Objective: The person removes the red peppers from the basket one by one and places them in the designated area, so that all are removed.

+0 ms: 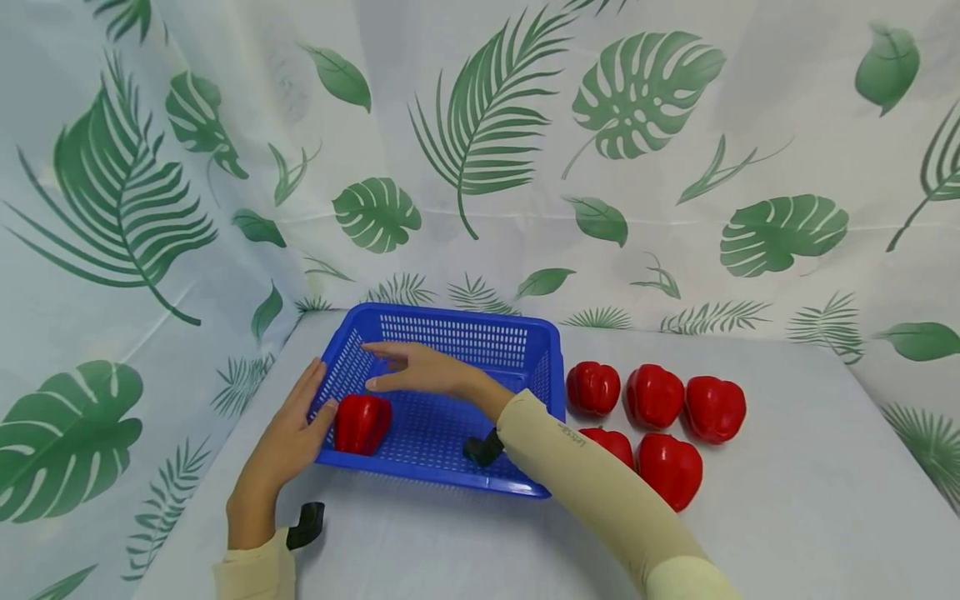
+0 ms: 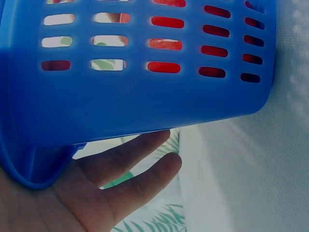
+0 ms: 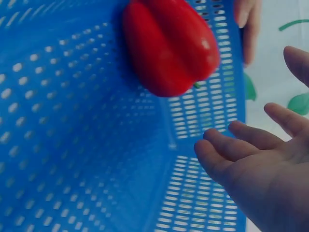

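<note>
A blue plastic basket (image 1: 442, 477) stands on the table, with one red bell pepper (image 1: 363, 424) lying inside near its left end. My left hand (image 1: 288, 437) holds the basket's left rim, thumb toward the inside and fingers along the outer wall; the left wrist view shows those fingers (image 2: 140, 186) beyond the wall. Over the basket hovers my right hand (image 1: 420, 368), fingers spread and holding nothing. In the right wrist view the right palm (image 3: 275, 179) is near the pepper (image 3: 169, 46) but apart from it.
Several red bell peppers (image 1: 655, 397) sit on the white table (image 1: 810, 467) just right of the basket; my right forearm (image 1: 600, 483) partly covers one. A leaf-printed white curtain (image 1: 517, 208) closes off the back and sides.
</note>
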`<action>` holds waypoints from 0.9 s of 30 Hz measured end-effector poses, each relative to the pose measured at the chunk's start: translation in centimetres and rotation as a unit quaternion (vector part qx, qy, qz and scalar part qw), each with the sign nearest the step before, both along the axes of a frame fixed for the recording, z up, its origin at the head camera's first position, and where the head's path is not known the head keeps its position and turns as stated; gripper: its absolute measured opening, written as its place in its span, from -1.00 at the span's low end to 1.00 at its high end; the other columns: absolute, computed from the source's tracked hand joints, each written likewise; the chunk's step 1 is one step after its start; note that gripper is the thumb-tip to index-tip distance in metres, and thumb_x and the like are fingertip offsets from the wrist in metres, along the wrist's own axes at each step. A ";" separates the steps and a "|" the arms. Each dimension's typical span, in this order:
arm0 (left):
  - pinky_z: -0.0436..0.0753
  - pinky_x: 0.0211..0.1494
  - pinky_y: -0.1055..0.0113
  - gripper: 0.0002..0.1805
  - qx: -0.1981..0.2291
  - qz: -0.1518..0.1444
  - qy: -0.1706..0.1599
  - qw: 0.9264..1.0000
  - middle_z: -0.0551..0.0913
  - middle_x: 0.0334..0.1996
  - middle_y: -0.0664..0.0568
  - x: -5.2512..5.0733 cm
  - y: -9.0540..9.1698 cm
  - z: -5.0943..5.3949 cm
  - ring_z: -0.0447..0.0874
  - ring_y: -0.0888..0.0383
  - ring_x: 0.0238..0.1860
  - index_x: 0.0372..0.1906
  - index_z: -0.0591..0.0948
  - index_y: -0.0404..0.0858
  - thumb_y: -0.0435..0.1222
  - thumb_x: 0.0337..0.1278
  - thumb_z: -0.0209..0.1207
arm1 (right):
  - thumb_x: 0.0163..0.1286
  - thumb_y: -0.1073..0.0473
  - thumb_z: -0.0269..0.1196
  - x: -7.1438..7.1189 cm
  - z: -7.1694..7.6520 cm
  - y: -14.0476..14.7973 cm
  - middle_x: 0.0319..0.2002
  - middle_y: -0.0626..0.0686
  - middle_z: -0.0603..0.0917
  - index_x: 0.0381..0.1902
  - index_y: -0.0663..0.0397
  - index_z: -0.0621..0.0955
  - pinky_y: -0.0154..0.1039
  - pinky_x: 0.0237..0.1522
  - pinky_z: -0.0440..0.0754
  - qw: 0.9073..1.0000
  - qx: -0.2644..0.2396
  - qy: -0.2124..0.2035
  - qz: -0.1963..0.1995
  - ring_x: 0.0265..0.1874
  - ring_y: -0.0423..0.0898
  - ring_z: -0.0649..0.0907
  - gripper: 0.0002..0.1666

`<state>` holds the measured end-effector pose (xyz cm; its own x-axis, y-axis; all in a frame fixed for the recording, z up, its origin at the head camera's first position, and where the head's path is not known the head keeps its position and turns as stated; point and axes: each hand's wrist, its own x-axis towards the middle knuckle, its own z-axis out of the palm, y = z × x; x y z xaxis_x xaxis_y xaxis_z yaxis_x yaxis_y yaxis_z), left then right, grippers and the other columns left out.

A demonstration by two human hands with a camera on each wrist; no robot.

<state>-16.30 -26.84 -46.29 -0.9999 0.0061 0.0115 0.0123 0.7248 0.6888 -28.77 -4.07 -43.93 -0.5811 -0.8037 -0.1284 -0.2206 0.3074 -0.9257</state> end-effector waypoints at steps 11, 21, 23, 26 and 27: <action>0.03 0.53 -0.50 -0.20 -0.007 0.000 -0.009 1.000 -0.16 0.74 -0.27 -0.1 0.1 0.0 -0.16 -0.41 0.68 0.75 -0.08 -0.32 -0.18 0.70 -0.01 | 0.55 -0.04 0.30 0.0 -1.3 -0.1 0.63 0.22 0.32 0.70 -0.03 0.30 0.26 0.56 0.29 0.999 0.003 -0.047 -0.007 0.61 0.20 0.29 -0.13; 0.03 0.52 -0.52 -0.20 -0.005 -0.003 0.001 1.000 -0.16 0.73 -0.30 0.1 -0.2 0.1 -0.15 -0.44 0.67 0.74 -0.07 -0.35 -0.20 0.69 0.00 | 0.53 -0.07 0.30 0.4 -2.2 -0.7 0.64 0.18 0.31 0.71 -0.11 0.28 0.24 0.56 0.29 0.999 0.021 -0.048 0.015 0.63 0.17 0.26 -0.11; 0.04 0.51 -0.52 -0.20 -0.006 -0.005 0.002 1.000 -0.15 0.73 -0.30 0.1 -0.1 0.0 -0.15 -0.44 0.67 0.74 -0.07 -0.36 -0.19 0.69 0.01 | 0.53 -0.08 0.30 0.4 -2.4 -0.8 0.64 0.16 0.31 0.71 -0.12 0.29 0.21 0.56 0.31 0.998 0.024 -0.048 0.018 0.63 0.15 0.27 -0.11; 0.04 0.51 -0.52 -0.19 -0.007 -0.004 -0.002 1.000 -0.16 0.74 -0.29 0.1 0.0 0.0 -0.15 -0.43 0.67 0.74 -0.08 -0.34 -0.17 0.69 0.01 | 0.53 -0.09 0.30 0.5 -2.7 -0.8 0.64 0.14 0.32 0.71 -0.13 0.29 0.17 0.55 0.34 0.998 0.027 -0.049 0.021 0.63 0.13 0.28 -0.12; 0.04 0.51 -0.52 -0.19 -0.007 -0.003 -0.004 1.000 -0.16 0.74 -0.29 0.0 0.0 0.0 -0.15 -0.43 0.67 0.74 -0.08 -0.33 -0.17 0.69 0.01 | 0.53 -0.08 0.30 0.5 -2.8 -0.8 0.64 0.13 0.32 0.70 -0.12 0.30 0.16 0.55 0.34 0.998 0.025 -0.052 0.022 0.62 0.13 0.28 -0.13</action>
